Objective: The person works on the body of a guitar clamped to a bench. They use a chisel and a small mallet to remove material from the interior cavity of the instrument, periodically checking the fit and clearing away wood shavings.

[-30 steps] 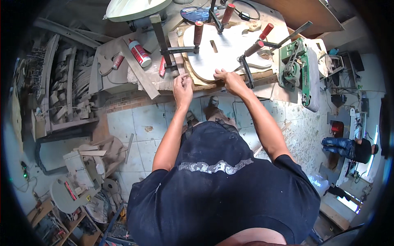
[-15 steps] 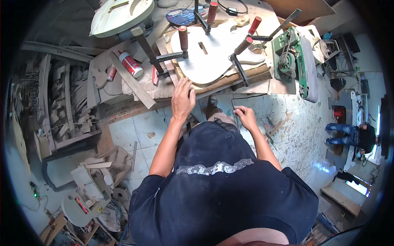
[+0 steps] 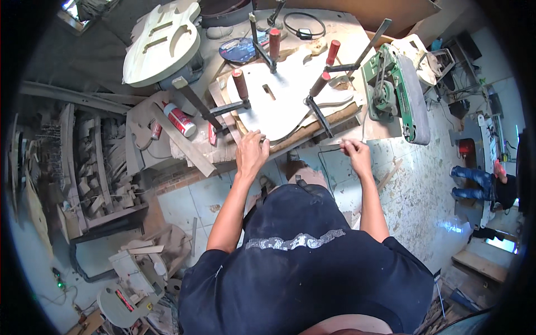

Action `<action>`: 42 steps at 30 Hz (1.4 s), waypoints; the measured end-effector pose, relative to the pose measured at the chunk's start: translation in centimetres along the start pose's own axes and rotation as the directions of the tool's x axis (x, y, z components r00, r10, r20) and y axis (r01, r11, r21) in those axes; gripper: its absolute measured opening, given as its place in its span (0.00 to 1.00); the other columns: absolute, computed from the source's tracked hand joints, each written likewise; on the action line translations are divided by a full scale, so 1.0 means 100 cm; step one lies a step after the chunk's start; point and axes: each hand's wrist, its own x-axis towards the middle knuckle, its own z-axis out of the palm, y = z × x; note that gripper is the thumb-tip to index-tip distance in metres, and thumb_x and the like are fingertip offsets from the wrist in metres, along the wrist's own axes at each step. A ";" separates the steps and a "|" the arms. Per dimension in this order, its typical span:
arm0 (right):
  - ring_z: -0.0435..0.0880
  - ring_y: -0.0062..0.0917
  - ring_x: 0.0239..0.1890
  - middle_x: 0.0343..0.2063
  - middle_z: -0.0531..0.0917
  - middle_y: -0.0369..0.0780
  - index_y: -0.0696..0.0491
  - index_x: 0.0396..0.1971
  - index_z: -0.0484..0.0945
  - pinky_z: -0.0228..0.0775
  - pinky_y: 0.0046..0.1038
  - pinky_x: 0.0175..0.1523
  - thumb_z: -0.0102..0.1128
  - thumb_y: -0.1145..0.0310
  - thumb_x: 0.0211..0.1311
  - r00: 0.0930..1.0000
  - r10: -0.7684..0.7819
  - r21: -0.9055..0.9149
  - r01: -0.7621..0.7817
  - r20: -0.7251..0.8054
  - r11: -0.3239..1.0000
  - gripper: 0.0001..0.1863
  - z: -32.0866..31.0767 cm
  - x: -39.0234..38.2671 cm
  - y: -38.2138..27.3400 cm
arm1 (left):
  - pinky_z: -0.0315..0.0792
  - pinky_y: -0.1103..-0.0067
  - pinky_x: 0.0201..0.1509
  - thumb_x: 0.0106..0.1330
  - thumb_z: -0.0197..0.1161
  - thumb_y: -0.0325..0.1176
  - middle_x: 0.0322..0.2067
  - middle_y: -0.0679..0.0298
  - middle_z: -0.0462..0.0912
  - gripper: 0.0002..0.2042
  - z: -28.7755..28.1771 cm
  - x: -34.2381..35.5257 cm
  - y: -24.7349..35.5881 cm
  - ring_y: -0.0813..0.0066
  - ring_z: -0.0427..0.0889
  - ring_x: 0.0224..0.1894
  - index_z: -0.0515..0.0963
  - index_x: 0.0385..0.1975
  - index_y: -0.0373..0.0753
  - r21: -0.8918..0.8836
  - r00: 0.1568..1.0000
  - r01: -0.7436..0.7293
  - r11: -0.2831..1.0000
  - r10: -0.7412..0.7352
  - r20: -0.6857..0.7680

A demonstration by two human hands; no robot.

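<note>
Guitar-body blank (image 3: 285,95) lies clamped — left hand (image 3: 251,153) flat on it, right hand (image 3: 354,153) pinching a black cord (image 3: 329,149).

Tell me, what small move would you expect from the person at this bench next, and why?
Probably bringing the right hand back up to the clamped guitar-body blank. That hand hangs off the bench edge pinching a thin dark cable, while the left hand rests alone on the blank's near edge. Several red-handled clamps pin the blank, so work there looks likeliest.
</note>
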 end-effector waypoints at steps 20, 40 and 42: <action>0.80 0.20 0.41 0.38 0.83 0.39 0.57 0.48 0.80 0.73 0.24 0.49 0.69 0.60 0.59 0.646 -0.563 0.300 0.479 0.515 0.825 0.21 0.142 0.277 -0.241 | 0.76 0.67 0.39 0.57 0.70 0.36 0.28 0.54 0.84 0.16 0.069 0.269 0.061 0.59 0.84 0.32 0.76 0.40 0.36 -0.551 0.817 0.158 0.820 -0.422 -0.393; 0.66 0.13 0.16 0.10 0.72 0.32 0.55 0.09 0.67 0.57 0.24 0.22 0.64 0.69 0.58 0.663 -0.494 0.323 0.374 0.563 0.869 0.21 0.199 0.294 -0.234 | 0.72 0.71 0.30 0.55 0.68 0.26 0.25 0.59 0.81 0.08 0.068 0.283 -0.001 0.68 0.80 0.25 0.75 0.30 0.35 -0.655 0.968 0.034 0.755 -0.189 -0.167; 0.69 0.12 0.19 0.14 0.74 0.31 0.54 0.10 0.68 0.58 0.23 0.23 0.68 0.68 0.56 0.168 -0.386 0.358 0.173 0.907 0.917 0.21 0.183 0.338 -0.235 | 0.72 0.70 0.30 0.55 0.68 0.26 0.25 0.58 0.81 0.08 0.089 0.286 0.034 0.66 0.81 0.26 0.75 0.30 0.36 -0.441 0.806 -0.048 0.896 -0.226 -0.547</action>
